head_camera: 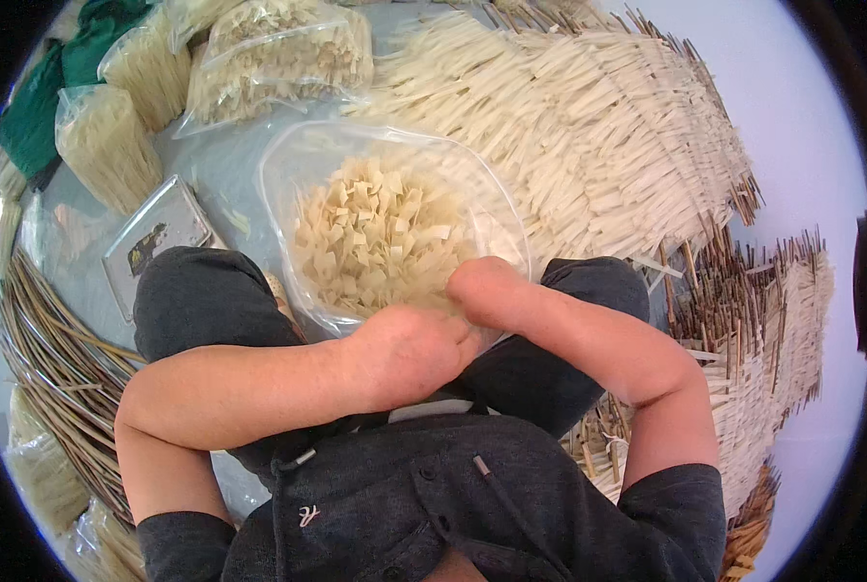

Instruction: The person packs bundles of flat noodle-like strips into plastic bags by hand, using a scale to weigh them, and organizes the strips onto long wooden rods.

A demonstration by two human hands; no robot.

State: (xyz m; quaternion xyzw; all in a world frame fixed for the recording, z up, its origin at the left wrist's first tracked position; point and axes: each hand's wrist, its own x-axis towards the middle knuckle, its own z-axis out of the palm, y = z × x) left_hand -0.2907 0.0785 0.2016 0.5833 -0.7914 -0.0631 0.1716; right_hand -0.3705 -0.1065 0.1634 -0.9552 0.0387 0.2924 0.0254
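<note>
A large clear plastic bag (273, 218) stands wide with its mouth up between the knees, filled with a dense bundle of pale, flat, fibrous strips (375, 225) whose ends point upward. My left hand (415, 356) is curled at the near rim of the bag. Touching or nearly touching it, my right hand (488, 291) is curled at the near right rim. The fingers of both hands are mostly hidden behind their backs and blurred, so what lies between them does not show.
Layered pale strips with brown stalks (586, 138) cover the upper right, and more stalked bundles (753, 305) lie right. Filled plastic bags (281, 65) stand at the back left, near a dark green cloth (33, 124). A shallow metal tray (124, 254) and long brown canes (62, 364) lie left.
</note>
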